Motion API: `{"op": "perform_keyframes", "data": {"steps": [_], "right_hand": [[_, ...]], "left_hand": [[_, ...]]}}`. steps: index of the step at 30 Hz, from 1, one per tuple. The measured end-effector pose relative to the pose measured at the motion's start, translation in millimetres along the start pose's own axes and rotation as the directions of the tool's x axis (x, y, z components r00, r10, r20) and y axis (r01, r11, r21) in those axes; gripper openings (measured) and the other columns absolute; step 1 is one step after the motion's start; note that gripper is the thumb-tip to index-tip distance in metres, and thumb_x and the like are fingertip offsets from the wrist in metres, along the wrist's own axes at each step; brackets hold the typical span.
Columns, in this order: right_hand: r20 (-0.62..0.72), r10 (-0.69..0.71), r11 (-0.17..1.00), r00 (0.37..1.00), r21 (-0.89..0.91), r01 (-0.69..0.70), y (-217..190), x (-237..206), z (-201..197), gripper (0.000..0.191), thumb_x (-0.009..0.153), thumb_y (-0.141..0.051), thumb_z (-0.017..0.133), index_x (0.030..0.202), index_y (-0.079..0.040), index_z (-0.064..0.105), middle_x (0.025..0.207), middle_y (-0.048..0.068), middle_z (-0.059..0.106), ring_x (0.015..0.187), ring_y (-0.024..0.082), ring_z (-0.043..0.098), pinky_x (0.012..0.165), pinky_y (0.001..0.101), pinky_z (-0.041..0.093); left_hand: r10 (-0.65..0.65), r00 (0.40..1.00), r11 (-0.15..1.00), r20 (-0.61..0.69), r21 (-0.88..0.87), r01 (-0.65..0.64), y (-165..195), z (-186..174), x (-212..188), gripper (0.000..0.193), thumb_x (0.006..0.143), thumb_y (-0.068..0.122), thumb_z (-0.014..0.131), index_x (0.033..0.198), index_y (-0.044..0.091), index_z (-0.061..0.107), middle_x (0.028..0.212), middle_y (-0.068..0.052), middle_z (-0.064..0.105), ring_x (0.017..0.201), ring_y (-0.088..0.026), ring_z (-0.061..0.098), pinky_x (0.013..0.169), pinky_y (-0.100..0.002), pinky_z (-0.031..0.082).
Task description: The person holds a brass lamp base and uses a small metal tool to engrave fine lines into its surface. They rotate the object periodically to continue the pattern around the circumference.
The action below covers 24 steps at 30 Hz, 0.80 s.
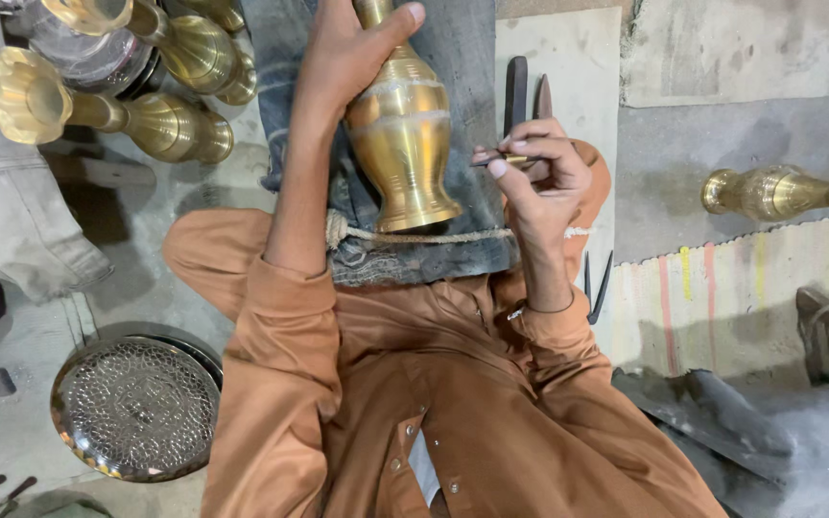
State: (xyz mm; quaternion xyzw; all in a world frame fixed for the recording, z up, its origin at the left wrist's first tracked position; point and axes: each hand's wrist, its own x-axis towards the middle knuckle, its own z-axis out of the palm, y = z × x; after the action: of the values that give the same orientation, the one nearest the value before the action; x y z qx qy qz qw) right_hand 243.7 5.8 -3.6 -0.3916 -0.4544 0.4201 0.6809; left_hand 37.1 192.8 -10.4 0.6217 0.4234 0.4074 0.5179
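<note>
Rust-orange shirt sleeves (285, 364) fill the bottom of the view, closest to you. Your left hand (343, 53) at 12 o'clock is wrapped around the neck of one polished brass vase with pale engraved bands (403, 134), thumb laid along the shoulder. That vase lies on the dark denim cloth (453, 58) across your lap, its flared foot pointing back toward you, just above a thin rope cord (434, 237) crossing the cloth's edge.

Your right hand (539, 168), just right of centre, is pinched closed on one slim dark engraving tool (496, 159); its tip sits near the vase's side, contact unclear.

Count of other brassware:
- Three more brass vases visible at 10 to 11 o'clock; the clearest, a fluted-mouth brass vase (98, 110), lies on its side.
- One brass vase (779, 192) at 3 o'clock, on the grey floor, well apart.
- One round embossed metal tray (136, 408) at 8 o'clock.

Two dark hand tools (527, 96) lie just beyond your right hand at 1 o'clock. One pair of thin dark pincers (595, 288) rests by your right forearm. One striped woven mat (731, 297) lies at 4 o'clock.
</note>
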Motion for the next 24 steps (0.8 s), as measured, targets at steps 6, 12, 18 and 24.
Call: {"op": "perform_keyframes", "data": {"steps": [6,12,18,24], "right_hand": [[-0.156,0.005,0.998,0.988,0.057,0.004,3.2,-12.4,19.7,0.026,0.093,0.02,0.068,0.111,0.002,0.061,0.12,0.012,0.057,0.104,0.026,0.071,0.098,0.039,0.063],[-0.208,0.06,0.99,0.976,-0.112,-0.085,-12.7,-15.1,35.7,0.026,0.092,0.019,0.071,0.111,0.003,0.062,0.118,0.013,0.059,0.101,0.023,0.072,0.083,0.0297,0.06],[-0.012,-0.029,0.941,1.0,-0.337,0.023,-37.6,4.2,45.9,0.022,0.093,0.013,0.076,0.11,0.003,0.066,0.118,0.013,0.062,0.096,0.017,0.072,0.081,0.0229,0.059],[0.125,-0.039,0.895,0.991,-0.437,0.09,-53.4,18.8,55.1,0.017,0.095,0.007,0.079,0.107,0.003,0.068,0.111,0.013,0.067,0.091,0.016,0.072,0.081,0.023,0.058]], "left_hand": [[0.011,0.999,0.802,-0.051,-0.597,-0.039,-5.8,-1.0,-33.4,0.043,0.103,0.01,0.073,0.136,0.002,0.047,0.113,-0.007,0.062,0.098,-0.02,0.071,0.087,-0.036,0.06],[-0.082,0.948,0.747,-0.307,-0.649,-0.145,-6.1,6.5,-63.7,0.047,0.107,0.005,0.07,0.143,-0.001,0.042,0.113,-0.009,0.062,0.095,-0.022,0.07,0.087,-0.038,0.059],[-0.101,0.912,0.751,-0.398,-0.632,-0.193,1.9,6.3,-82.6,0.056,0.104,0.002,0.065,0.151,0.002,0.035,0.119,-0.011,0.06,0.1,-0.022,0.069,0.09,-0.038,0.058],[-0.085,0.901,0.745,-0.425,-0.628,-0.226,10.9,10.1,-94.5,0.053,0.107,0.0,0.062,0.152,-0.001,0.033,0.123,-0.013,0.058,0.098,-0.021,0.068,0.088,-0.036,0.057]]}}
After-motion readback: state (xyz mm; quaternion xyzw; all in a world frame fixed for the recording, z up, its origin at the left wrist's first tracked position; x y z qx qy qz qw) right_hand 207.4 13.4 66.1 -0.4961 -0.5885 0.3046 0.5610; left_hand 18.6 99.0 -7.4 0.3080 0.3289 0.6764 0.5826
